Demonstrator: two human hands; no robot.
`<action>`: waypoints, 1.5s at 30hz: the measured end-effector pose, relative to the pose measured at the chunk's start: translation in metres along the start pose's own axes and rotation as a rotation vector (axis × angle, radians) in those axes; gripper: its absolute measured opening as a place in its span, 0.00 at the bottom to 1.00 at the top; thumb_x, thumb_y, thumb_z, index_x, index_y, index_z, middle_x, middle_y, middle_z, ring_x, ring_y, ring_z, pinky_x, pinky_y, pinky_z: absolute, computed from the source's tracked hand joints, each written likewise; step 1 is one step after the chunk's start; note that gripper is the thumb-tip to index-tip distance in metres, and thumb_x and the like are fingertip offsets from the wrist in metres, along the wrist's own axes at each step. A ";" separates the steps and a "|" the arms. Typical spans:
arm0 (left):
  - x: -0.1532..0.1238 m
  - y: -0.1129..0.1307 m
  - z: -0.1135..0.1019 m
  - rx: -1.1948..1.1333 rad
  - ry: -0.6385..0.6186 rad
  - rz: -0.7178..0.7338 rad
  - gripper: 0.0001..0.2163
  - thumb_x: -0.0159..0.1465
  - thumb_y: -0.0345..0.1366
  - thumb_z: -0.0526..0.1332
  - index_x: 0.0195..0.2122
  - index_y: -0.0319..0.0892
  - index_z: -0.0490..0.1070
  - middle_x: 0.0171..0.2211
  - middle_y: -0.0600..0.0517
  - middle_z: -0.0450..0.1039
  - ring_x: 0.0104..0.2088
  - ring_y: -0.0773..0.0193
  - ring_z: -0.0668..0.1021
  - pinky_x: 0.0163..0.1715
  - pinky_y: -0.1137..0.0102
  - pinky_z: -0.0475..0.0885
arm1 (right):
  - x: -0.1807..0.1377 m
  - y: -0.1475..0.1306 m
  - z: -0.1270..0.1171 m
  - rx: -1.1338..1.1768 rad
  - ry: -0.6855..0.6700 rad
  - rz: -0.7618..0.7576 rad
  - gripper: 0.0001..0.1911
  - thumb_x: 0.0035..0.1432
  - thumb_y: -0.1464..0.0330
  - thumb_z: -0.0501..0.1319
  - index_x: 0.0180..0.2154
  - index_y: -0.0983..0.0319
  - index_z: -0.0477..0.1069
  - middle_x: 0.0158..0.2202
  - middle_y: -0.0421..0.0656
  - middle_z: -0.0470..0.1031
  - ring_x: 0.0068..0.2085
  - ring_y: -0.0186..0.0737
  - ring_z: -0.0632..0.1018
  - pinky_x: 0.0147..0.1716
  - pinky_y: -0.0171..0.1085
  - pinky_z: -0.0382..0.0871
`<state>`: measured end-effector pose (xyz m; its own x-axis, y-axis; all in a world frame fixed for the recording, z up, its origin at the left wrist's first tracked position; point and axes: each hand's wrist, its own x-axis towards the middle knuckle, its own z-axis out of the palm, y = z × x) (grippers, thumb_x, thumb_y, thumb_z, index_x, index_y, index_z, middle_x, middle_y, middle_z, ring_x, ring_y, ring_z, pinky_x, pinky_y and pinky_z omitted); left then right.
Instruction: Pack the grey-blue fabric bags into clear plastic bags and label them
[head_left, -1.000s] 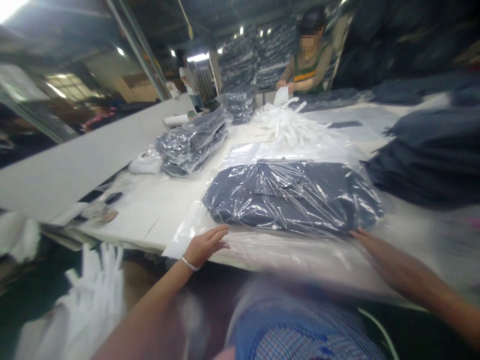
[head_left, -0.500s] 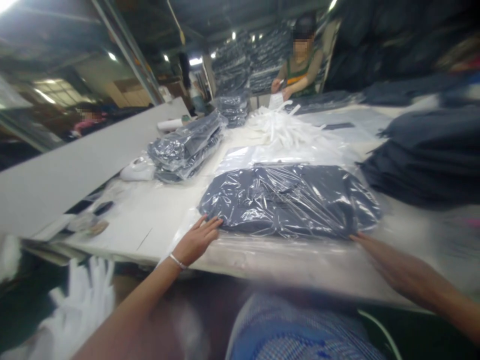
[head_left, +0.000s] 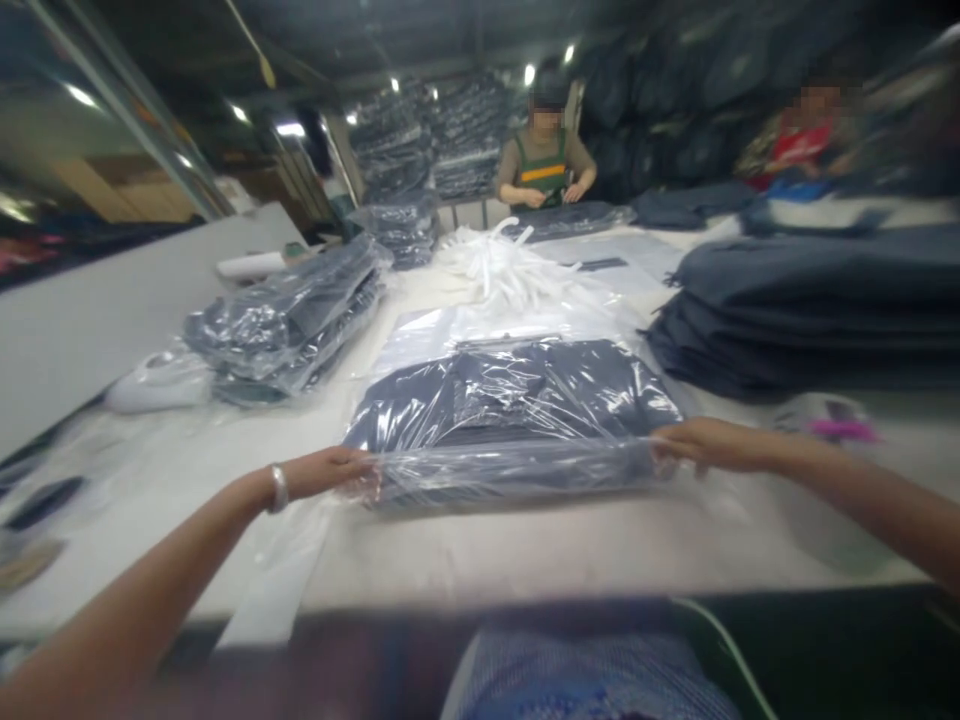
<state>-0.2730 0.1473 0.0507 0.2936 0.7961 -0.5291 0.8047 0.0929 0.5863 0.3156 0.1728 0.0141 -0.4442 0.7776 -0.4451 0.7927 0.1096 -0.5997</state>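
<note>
A dark folded garment in a clear plastic bag (head_left: 517,390) lies on the white table (head_left: 480,560) before me. Its near edge of clear film is lifted and folded back over the garment. My left hand (head_left: 341,470) pinches this edge at the left corner, its fingers partly behind the film. At the right corner my right hand (head_left: 694,445) is closed on the same edge, somewhat blurred.
Bagged garments (head_left: 292,310) are stacked at the left. White strips (head_left: 502,260) heap up behind the bag. A pile of dark garments (head_left: 810,310) stands at the right. Across the table is a co-worker (head_left: 547,160); another person (head_left: 806,145) is at the far right.
Both hands went from lying at the bag's near side to gripping its edge, which is now raised and folded away from me. The view has turned to the right.
</note>
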 end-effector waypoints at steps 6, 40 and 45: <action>0.020 -0.005 0.005 -0.336 -0.107 -0.188 0.30 0.52 0.66 0.59 0.36 0.41 0.76 0.34 0.45 0.81 0.35 0.50 0.80 0.34 0.61 0.76 | 0.029 0.001 -0.014 0.169 -0.132 0.058 0.36 0.52 0.36 0.52 0.28 0.63 0.73 0.28 0.46 0.81 0.26 0.40 0.78 0.26 0.35 0.72; 0.094 0.159 0.171 0.656 0.440 0.724 0.17 0.70 0.40 0.55 0.58 0.46 0.69 0.59 0.48 0.71 0.60 0.54 0.71 0.59 0.55 0.67 | 0.049 0.002 -0.008 0.232 -0.035 0.199 0.32 0.43 0.38 0.64 0.20 0.63 0.72 0.18 0.43 0.75 0.19 0.35 0.73 0.21 0.34 0.69; 0.134 0.142 0.177 0.644 0.404 0.639 0.23 0.70 0.45 0.52 0.65 0.49 0.59 0.67 0.48 0.57 0.67 0.53 0.60 0.65 0.48 0.57 | 0.039 -0.003 -0.033 0.153 -0.038 0.118 0.31 0.45 0.40 0.64 0.26 0.64 0.76 0.24 0.45 0.78 0.25 0.39 0.76 0.26 0.35 0.69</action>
<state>-0.0279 0.1615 -0.0458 0.6685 0.7383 0.0897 0.7181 -0.6722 0.1802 0.3090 0.2233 0.0202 -0.3694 0.7554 -0.5412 0.7686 -0.0789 -0.6348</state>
